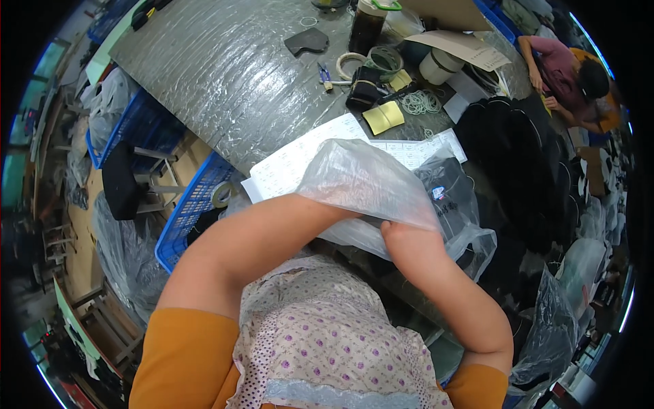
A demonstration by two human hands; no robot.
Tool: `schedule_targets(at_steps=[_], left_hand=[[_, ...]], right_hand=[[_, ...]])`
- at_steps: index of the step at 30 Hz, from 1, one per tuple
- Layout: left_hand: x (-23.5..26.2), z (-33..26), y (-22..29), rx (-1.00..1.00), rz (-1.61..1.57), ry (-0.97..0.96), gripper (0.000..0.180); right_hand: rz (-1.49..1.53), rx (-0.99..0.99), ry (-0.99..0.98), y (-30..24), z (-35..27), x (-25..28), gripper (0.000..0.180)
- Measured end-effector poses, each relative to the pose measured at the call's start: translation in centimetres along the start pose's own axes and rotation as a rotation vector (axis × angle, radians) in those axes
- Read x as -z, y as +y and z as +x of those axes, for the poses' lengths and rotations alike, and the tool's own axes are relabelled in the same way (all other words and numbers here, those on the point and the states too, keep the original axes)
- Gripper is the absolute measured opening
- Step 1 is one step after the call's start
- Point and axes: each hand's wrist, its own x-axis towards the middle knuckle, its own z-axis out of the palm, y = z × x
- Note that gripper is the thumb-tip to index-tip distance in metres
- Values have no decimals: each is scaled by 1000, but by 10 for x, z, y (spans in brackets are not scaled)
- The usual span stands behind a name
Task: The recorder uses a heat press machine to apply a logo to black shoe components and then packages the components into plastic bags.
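A clear plastic bag (368,180) lies bunched over both my hands at the table's near edge. My left hand is hidden inside or under the bag; only the forearm (272,232) shows, running up into it. My right hand (402,238) grips the bag's lower edge from below, thumb on the plastic. A dark folded garment with a small label (449,194) sits in another clear bag just right of the hands. White printed sheets (300,160) lie under the bag on the grey wrapped tabletop (218,75).
Yellow notes (383,117), rubber bands (420,102), tape rolls (351,63), a dark drink bottle (368,27) and small scissors (325,76) lie beyond. Stacked dark garments (518,157) fill the right. Another person (569,78) sits far right. Blue crates (187,204) stand left.
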Motion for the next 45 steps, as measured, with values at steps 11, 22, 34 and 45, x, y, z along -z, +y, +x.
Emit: schedule_targets(at_steps=[11, 22, 34, 45], left_hand=[[7, -12, -41, -21, -6, 41, 25], [17, -22, -33, 78, -227, -73, 28], [21, -30, -45, 147, -148, -103, 25], [46, -36, -24, 239, -83, -201, 28]], right_hand=[[-55, 66, -28, -18, 2, 8, 19], [-57, 90, 73, -23, -1, 7, 23], [78, 134, -386, -34, 0, 38, 15], [260, 217, -246, -26, -3, 71, 21]])
